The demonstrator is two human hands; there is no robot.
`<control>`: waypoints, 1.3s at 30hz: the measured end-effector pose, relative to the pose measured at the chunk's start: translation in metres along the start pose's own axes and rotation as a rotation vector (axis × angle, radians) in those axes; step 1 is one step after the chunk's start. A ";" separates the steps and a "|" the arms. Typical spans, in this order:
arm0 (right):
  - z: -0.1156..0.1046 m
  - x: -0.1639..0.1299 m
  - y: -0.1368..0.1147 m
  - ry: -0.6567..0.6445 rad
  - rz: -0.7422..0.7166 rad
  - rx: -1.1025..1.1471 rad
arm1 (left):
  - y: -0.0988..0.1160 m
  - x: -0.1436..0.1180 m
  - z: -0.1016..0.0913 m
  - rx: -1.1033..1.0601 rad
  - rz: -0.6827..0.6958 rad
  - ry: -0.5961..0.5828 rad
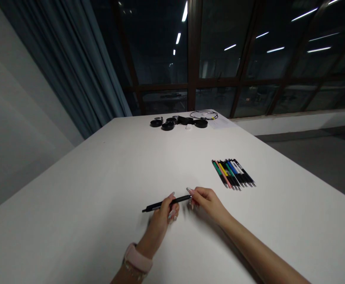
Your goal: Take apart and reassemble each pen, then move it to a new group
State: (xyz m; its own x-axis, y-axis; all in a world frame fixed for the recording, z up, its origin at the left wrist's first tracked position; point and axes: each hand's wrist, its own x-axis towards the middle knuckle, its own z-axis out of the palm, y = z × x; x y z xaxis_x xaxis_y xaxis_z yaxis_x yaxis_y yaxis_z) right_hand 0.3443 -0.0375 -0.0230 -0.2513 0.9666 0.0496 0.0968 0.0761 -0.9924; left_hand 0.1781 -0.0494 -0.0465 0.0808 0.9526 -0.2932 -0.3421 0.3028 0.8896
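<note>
A black pen point(153, 206) is held above the white table, slanting up toward the right. My left hand point(164, 213) is closed around its middle, thumb on top, with a pink band on the wrist. At the pen's right end, my right hand point(203, 199) pinches the tip between thumb and fingers. Some of the right fingers are hidden under the hand. To the right lies a row of several pens point(233, 173) side by side, with green, pink, yellow, blue, white and black barrels.
Several round black objects point(168, 125) sit at the table's far end, beside a coiled black cable point(204, 114) and a small white item point(188, 127). The white table point(107, 169) reaches to dark windows point(216, 47). A blue curtain point(80, 59) hangs at the left.
</note>
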 end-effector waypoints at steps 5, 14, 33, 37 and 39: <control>0.001 0.000 0.003 -0.005 0.009 -0.003 | -0.002 0.000 0.000 0.029 0.014 -0.002; 0.003 -0.001 0.005 0.010 0.019 0.013 | -0.004 -0.002 0.000 0.078 0.013 -0.021; -0.001 -0.003 0.000 0.034 -0.052 -0.031 | -0.003 -0.001 0.001 0.104 -0.016 -0.090; -0.002 -0.001 0.004 -0.009 0.006 -0.053 | -0.010 0.002 -0.001 0.140 -0.034 -0.063; -0.003 -0.001 0.004 -0.062 0.042 -0.042 | -0.008 0.001 0.000 0.130 -0.033 -0.058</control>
State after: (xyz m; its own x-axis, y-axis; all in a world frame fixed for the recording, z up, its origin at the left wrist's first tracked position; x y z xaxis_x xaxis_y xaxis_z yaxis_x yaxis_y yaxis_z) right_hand 0.3477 -0.0378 -0.0271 -0.3048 0.9524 -0.0005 0.1486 0.0470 -0.9878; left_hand 0.1807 -0.0514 -0.0543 0.1457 0.9409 -0.3057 -0.2142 0.3317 0.9187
